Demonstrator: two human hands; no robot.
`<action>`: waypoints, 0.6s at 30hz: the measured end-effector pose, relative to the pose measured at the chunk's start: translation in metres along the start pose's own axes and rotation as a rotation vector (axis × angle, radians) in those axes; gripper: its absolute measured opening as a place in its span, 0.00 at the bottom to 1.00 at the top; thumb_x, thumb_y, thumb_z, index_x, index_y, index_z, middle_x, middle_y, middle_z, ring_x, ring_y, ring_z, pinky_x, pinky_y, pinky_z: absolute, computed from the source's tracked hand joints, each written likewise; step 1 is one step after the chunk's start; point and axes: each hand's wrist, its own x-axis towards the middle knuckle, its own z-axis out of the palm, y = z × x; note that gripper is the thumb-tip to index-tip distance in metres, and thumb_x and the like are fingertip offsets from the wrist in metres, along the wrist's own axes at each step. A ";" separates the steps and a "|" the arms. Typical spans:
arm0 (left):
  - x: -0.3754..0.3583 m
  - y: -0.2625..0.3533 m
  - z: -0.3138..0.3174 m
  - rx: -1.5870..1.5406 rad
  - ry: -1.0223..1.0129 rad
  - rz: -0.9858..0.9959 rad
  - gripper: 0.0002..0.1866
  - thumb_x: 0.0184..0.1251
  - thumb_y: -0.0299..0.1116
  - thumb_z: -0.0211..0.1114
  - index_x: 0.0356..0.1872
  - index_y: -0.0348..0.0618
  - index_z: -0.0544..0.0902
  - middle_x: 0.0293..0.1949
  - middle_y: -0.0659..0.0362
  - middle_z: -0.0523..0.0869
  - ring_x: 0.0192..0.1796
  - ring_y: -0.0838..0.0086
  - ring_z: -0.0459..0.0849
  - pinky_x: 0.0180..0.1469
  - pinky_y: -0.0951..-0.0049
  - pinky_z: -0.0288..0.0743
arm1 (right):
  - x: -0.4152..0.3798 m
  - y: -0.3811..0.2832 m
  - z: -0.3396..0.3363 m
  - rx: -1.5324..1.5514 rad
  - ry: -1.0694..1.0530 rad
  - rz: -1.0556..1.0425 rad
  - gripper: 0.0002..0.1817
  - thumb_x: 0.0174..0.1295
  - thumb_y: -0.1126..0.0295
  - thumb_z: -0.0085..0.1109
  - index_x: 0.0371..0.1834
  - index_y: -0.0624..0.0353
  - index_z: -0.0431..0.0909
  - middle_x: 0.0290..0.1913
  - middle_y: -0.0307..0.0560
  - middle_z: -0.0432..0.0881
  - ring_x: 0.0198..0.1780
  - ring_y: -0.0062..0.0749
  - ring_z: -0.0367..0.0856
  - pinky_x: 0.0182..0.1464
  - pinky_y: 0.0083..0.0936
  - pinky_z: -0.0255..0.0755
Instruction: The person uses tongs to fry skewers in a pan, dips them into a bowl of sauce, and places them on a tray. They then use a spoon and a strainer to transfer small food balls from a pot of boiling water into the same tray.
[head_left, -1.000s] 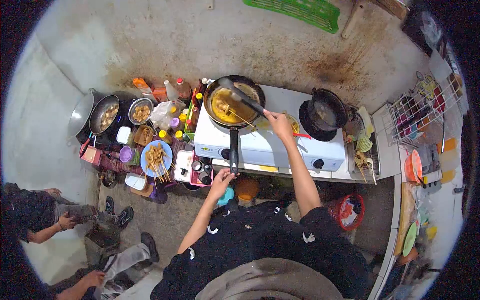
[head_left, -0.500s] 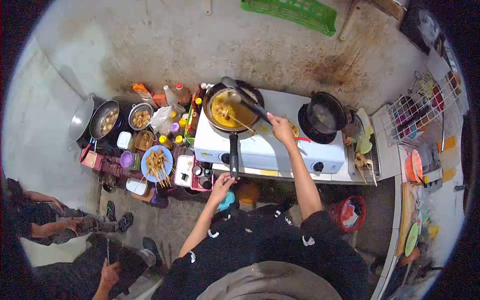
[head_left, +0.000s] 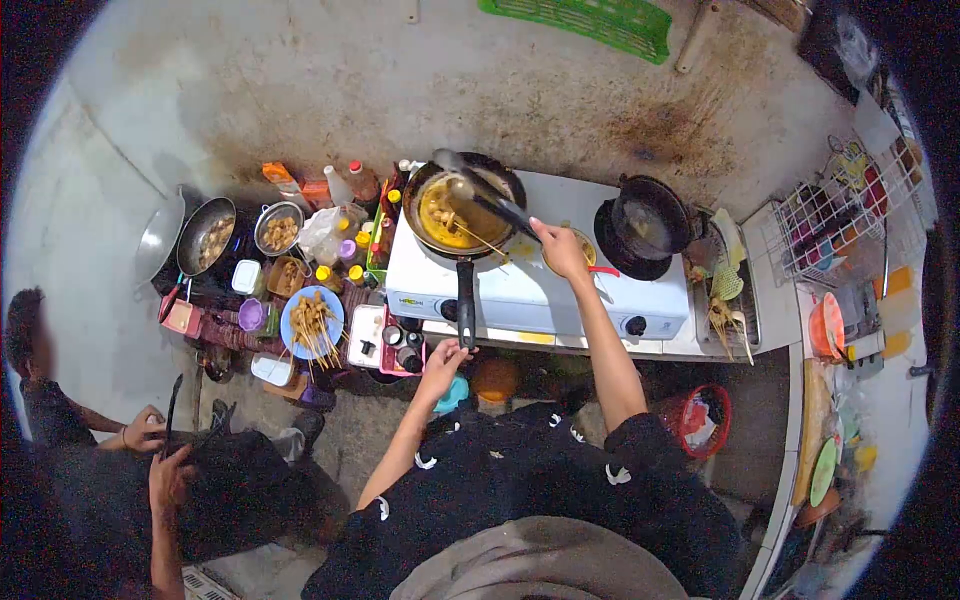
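Note:
A frying pan [head_left: 415,225] with a yellow-brown mixture and a skewer [head_left: 482,237] in it sits on the left side of the white stove [head_left: 540,300]. My left hand [head_left: 443,368] is closed at the end of the pan's black handle [head_left: 466,305], toward the stove's front edge. Above the stove my right hand [head_left: 560,248] grips the black handles of utensils [head_left: 490,195]; their spoon-like heads reach over the pan. A small round dish [head_left: 570,258] with a red handle lies partly behind the right hand.
A dark pot [head_left: 648,222] stands on the right burner. To the left are a blue plate of skewers [head_left: 290,322], bottles, a pan of food [head_left: 207,238] and a strainer [head_left: 279,228]. A person [head_left: 150,490] sits at lower left. A red basket [head_left: 705,422] is below right.
The utensil heads have shifted slightly left over the pan, and my right hand has moved slightly up and left. At lower left, the seated person has changed posture and holds up a dark object.

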 end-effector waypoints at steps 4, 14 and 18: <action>0.001 -0.003 0.000 -0.012 0.017 0.011 0.13 0.61 0.32 0.52 0.43 0.35 0.68 0.38 0.56 0.79 0.41 0.76 0.75 0.48 0.76 0.66 | 0.000 0.000 0.001 -0.049 0.049 -0.051 0.28 0.55 0.46 0.44 0.33 0.63 0.77 0.20 0.56 0.74 0.25 0.40 0.74 0.35 0.29 0.66; -0.001 0.002 0.001 0.005 0.019 -0.009 0.12 0.62 0.32 0.51 0.42 0.36 0.68 0.38 0.55 0.79 0.41 0.77 0.75 0.48 0.76 0.65 | -0.004 -0.012 -0.005 -0.053 -0.009 -0.061 0.27 0.54 0.45 0.45 0.39 0.59 0.77 0.30 0.62 0.77 0.35 0.49 0.77 0.40 0.31 0.67; -0.002 0.002 0.000 0.049 0.019 -0.014 0.12 0.61 0.32 0.52 0.43 0.36 0.68 0.38 0.56 0.80 0.41 0.76 0.75 0.49 0.76 0.64 | -0.003 -0.021 -0.009 -0.011 -0.012 -0.014 0.28 0.53 0.44 0.45 0.40 0.59 0.77 0.31 0.62 0.77 0.35 0.50 0.77 0.41 0.32 0.67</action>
